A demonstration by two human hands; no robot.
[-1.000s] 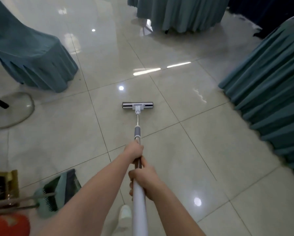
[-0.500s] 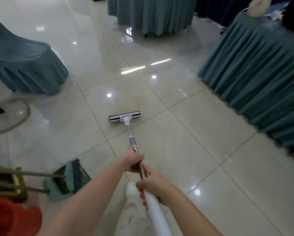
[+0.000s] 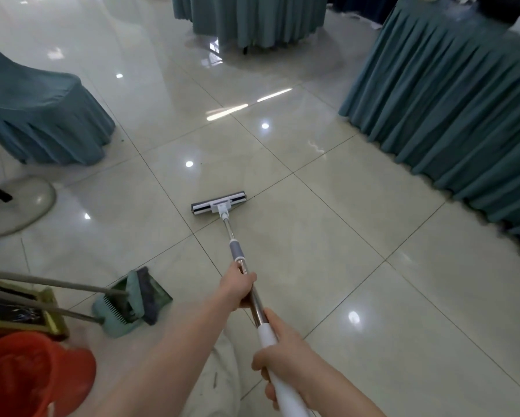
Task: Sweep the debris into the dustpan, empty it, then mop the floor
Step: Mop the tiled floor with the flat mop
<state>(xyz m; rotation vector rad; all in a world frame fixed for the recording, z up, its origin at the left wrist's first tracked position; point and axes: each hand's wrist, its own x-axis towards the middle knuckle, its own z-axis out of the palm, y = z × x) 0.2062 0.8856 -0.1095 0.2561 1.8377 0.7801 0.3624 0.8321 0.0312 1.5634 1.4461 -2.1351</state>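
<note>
Both hands hold a flat mop. Its grey and white head (image 3: 219,203) lies flat on the glossy tiled floor (image 3: 358,266), in the middle of the view. My left hand (image 3: 239,288) grips the metal shaft further down. My right hand (image 3: 285,361) grips the white upper handle close to me. A green dustpan (image 3: 123,311) with a broom head resting in it lies on the floor at the lower left, about one tile left of the mop shaft.
A red bucket (image 3: 27,377) stands at the bottom left beside a gold-edged stand (image 3: 46,311). A teal-covered chair (image 3: 39,115) and a fan base (image 3: 21,206) are at the left. Teal-skirted tables (image 3: 451,103) stand along the right and at the back (image 3: 252,19).
The mop head has been drawn back toward me across the tiles. My view has shifted, so the right-hand table, the dustpan and the bucket show more.
</note>
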